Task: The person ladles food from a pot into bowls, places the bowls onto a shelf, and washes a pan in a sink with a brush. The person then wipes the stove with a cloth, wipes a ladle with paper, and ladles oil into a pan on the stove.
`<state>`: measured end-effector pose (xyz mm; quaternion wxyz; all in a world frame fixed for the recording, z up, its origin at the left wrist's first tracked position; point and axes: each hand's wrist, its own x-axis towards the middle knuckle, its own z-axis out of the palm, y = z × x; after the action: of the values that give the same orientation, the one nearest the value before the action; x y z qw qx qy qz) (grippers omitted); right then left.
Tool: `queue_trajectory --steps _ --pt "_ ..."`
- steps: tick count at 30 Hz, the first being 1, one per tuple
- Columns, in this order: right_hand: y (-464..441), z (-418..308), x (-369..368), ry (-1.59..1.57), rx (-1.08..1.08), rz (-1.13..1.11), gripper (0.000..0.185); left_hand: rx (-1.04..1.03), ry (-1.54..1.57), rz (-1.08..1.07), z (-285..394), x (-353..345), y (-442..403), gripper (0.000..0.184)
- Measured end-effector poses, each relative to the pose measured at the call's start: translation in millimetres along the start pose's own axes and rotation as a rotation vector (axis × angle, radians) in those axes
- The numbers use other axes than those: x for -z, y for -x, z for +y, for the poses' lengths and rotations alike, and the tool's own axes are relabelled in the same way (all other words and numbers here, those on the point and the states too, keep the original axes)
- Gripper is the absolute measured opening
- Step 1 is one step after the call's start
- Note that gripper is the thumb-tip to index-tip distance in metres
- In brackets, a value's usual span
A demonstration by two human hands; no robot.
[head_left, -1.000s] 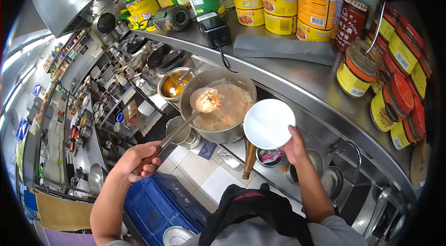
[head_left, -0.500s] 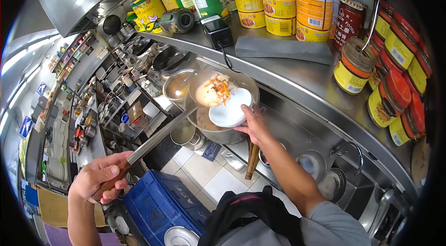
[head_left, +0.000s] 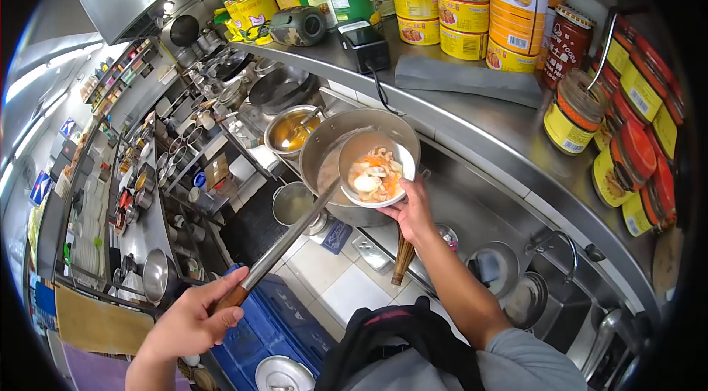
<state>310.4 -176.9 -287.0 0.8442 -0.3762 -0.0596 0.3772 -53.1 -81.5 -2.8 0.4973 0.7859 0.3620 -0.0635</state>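
Observation:
My left hand (head_left: 193, 321) is closed round the wooden grip of a long metal ladle (head_left: 289, 240). The ladle's round head meets a white bowl (head_left: 408, 164) and overlaps part of its rim. My right hand (head_left: 414, 212) holds the bowl by its near right side, thumb at the rim. Pale chunks and orange shreds of food (head_left: 376, 173) show at the bowl and ladle head; how much lies in each is hard to tell. Both are above a large metal pot (head_left: 313, 162) with cloudy liquid inside.
Behind the pot sits a bowl of amber liquid (head_left: 293, 131). A smaller pot (head_left: 293, 203) stands lower left. Cans (head_left: 463, 11) and jars (head_left: 575, 111) line the steel shelf. A sink tap (head_left: 564, 243) is at right, a blue bin (head_left: 269, 328) below.
The ladle has tipped and moved right against the bowl. The bowl, earlier tilted with its white side showing, now has food at its opening. My left hand has shifted right and lower.

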Motion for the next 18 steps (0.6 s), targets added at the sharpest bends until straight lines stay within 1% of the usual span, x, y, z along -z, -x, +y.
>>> queue_trajectory --steps 1,2,3,5,6,8,9,11,12,15,16,17,18 --pt "1.1 -0.4 1.2 -0.020 0.004 -0.007 0.073 -0.124 -0.157 0.076 -4.4 -2.2 -1.0 0.057" --pt "3.8 -0.1 3.3 -0.039 0.005 -0.011 0.072 -0.137 -0.321 0.144 -0.2 -2.3 0.7 0.058" --pt "4.7 -1.1 3.8 -0.038 0.007 -0.006 0.072 -0.139 -0.321 0.139 -2.9 -1.9 -1.5 0.058" --pt "6.3 -3.0 2.9 -0.024 0.009 -0.018 0.072 -0.429 -0.575 0.294 -10.9 -0.5 -5.4 0.061" --pt "6.4 -3.6 2.6 -0.025 0.011 -0.015 0.072 -0.431 -0.575 0.291 -11.0 0.3 -4.5 0.061" --pt "7.4 -4.1 2.1 -0.015 -0.014 0.002 0.072 -0.337 -0.556 0.327 -10.2 2.5 -1.8 0.061" --pt "8.6 -5.0 1.7 -0.015 -0.013 0.004 0.072 -0.338 -0.555 0.325 -10.8 3.7 -2.7 0.061" --pt "11.5 -6.5 2.0 -0.020 -0.032 0.036 0.068 -0.216 -0.226 0.314 -13.5 7.6 -6.5 0.061" --pt "12.8 -6.3 4.3 -0.019 -0.034 0.034 0.068 -0.179 -0.164 0.297 -16.9 12.0 -10.7 0.061" --pt "18.9 -5.3 22.2 -0.041 -0.050 0.052 0.065 -0.157 -0.154 0.273 -26.5 15.8 -42.7 0.061" --pt "20.3 -4.5 32.1 -0.063 -0.047 0.048 0.064 -0.232 -0.296 0.274 -30.7 16.9 -59.4 0.059" --pt "22.5 -4.3 41.3 -0.085 -0.044 0.044 0.063 -0.226 -0.289 0.283 -31.4 16.2 -75.8 0.059" --pt "30.3 -9.4 45.5 -0.063 -0.041 0.037 0.063 -0.225 -0.399 0.254 -30.3 14.6 -92.4 0.058"
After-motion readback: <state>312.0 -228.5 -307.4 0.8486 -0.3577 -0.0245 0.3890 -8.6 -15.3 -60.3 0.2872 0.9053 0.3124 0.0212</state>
